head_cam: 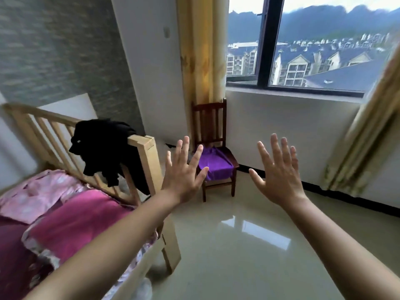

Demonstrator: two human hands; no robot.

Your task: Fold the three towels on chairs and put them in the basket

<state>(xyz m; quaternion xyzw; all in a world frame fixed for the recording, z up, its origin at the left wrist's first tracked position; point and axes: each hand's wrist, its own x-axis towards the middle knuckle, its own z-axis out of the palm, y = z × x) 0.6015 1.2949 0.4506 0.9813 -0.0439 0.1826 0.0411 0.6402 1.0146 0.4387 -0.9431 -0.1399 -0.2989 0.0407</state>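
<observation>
A person's left hand [184, 176] and right hand [279, 176] are raised palms-out, fingers straight and spread wide, gripping nothing. Between them, across a glossy pale tiled floor [238, 245], a smooth purple towel [216, 163] lies crumpled on the seat of a small dark wooden slat-back chair [208, 120] in the corner beneath a black-framed window [266, 40]. At left, a limp black garment [104, 148] is draped over the pale wooden bed rail [142, 148], above a pink quilt [71, 215]. A yellow pleated curtain [201, 50] hangs behind the chair.
</observation>
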